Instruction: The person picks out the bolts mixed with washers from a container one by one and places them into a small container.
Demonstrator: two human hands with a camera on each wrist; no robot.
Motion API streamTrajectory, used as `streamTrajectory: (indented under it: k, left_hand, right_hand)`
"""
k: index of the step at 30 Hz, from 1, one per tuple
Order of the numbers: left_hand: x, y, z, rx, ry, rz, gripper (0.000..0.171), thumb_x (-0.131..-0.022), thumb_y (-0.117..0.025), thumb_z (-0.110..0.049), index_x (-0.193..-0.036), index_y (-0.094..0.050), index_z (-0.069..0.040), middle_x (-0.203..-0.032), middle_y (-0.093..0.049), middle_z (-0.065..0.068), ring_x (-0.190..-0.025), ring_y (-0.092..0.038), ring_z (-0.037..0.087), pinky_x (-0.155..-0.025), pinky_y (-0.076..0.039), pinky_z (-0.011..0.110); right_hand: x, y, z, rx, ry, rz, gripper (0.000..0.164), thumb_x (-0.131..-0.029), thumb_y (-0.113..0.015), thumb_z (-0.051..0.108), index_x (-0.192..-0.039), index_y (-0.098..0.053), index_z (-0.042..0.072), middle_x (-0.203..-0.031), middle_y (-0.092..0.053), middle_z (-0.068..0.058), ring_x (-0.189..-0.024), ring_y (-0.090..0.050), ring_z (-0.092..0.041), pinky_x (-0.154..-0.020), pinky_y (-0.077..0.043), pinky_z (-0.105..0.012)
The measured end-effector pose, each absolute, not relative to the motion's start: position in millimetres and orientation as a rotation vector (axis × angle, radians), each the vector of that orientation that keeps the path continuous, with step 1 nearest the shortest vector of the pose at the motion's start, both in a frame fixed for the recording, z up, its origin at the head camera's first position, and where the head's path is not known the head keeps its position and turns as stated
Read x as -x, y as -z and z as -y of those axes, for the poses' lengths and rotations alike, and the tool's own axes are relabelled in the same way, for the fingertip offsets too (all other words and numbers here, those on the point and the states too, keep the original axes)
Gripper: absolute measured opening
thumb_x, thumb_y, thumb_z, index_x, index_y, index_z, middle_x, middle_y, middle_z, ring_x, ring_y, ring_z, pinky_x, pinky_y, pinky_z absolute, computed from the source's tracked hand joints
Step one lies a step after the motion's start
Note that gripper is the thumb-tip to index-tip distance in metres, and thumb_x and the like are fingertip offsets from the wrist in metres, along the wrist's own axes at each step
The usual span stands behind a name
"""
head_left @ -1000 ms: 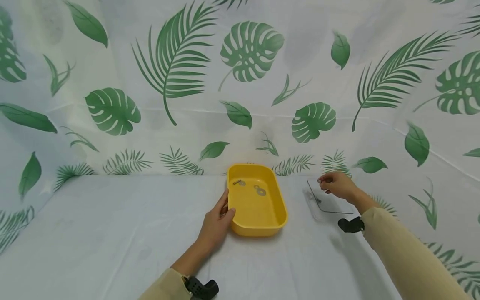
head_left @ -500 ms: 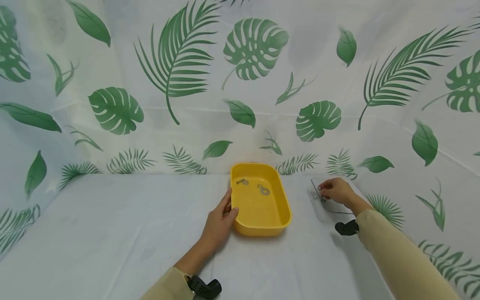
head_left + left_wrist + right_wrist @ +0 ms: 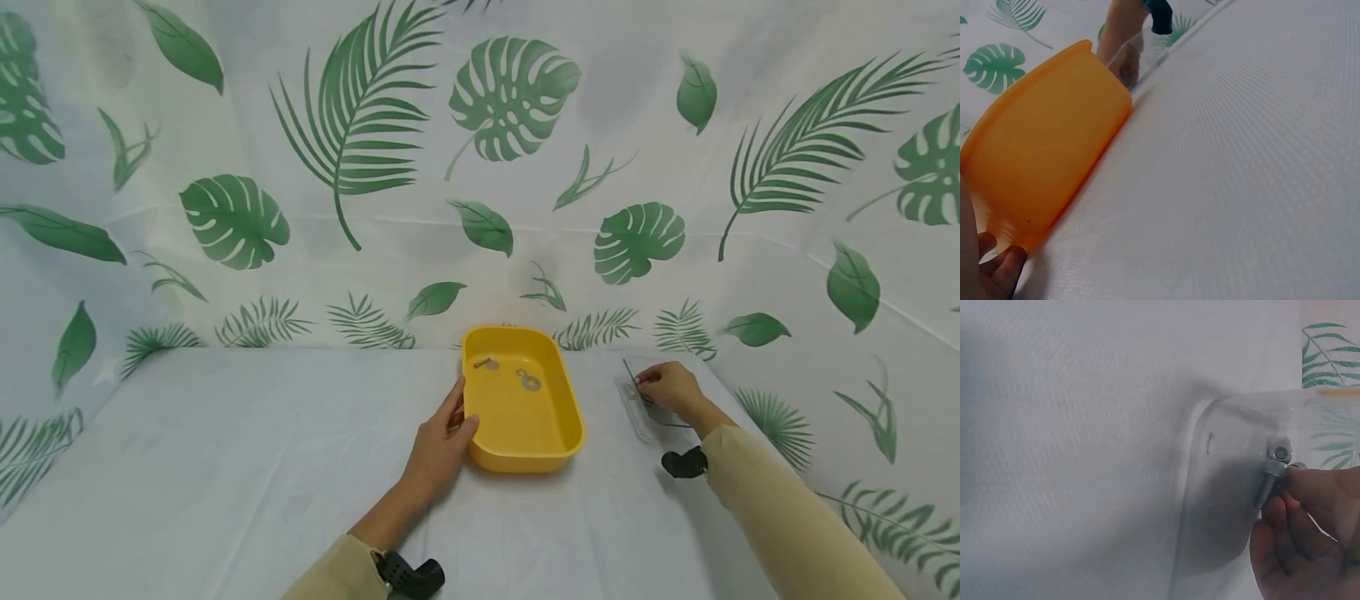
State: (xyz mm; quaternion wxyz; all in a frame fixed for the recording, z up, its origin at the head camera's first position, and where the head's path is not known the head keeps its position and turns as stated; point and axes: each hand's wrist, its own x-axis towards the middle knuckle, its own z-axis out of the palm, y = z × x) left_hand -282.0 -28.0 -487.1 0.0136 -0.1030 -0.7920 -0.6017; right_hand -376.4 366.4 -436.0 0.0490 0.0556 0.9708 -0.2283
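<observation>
A yellow plastic tray (image 3: 525, 433) stands on the white table, holding a bolt (image 3: 482, 363), a nut (image 3: 521, 372) and washers (image 3: 531, 383). My left hand (image 3: 438, 446) holds its left side, thumb at the rim and fingers against the outer wall; in the left wrist view fingers (image 3: 1007, 272) touch the tray low down. To the right is a clear plastic box (image 3: 1210, 487). My right hand (image 3: 671, 390) reaches into it, fingertips pinched at a metal bolt (image 3: 1265, 490) with a nut on it. Another nut or bolt end (image 3: 1280, 452) shows beside that; the fingers partly hide the metal pieces.
A white cloth (image 3: 225, 450) covers the table. Behind it hangs a leaf-patterned sheet (image 3: 390, 275). The clear box, with a dark edge line, lies near the table's back right edge. Black wrist cameras (image 3: 684, 463) sit on both wrists.
My right hand has come down from above the clear box, with a small shiny piece at its fingertips, into the box. My left hand stays at the tray. The head view has shifted slightly.
</observation>
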Motion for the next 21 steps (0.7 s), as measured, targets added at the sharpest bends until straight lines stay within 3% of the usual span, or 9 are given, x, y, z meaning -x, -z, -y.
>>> streamTrajectory:
  k: [21]
  left_hand:
    - [280.7, 487.2, 27.7, 0.336, 1.871, 2.469, 0.063, -0.105, -0.051, -0.03, -0.162, -0.025, -0.028, -0.161, -0.043, 0.007, -0.137, -0.056, 0.026, -0.109, -0.051, 0.044]
  right_hand:
    - [370.7, 432.7, -363.4, -0.239, 0.765, -2.906, 0.037, -0.099, -0.057, 0.014, -0.129, -0.062, -0.007, -0.127, -0.063, -0.03, -0.107, -0.063, -0.036, -0.087, -0.056, -0.045]
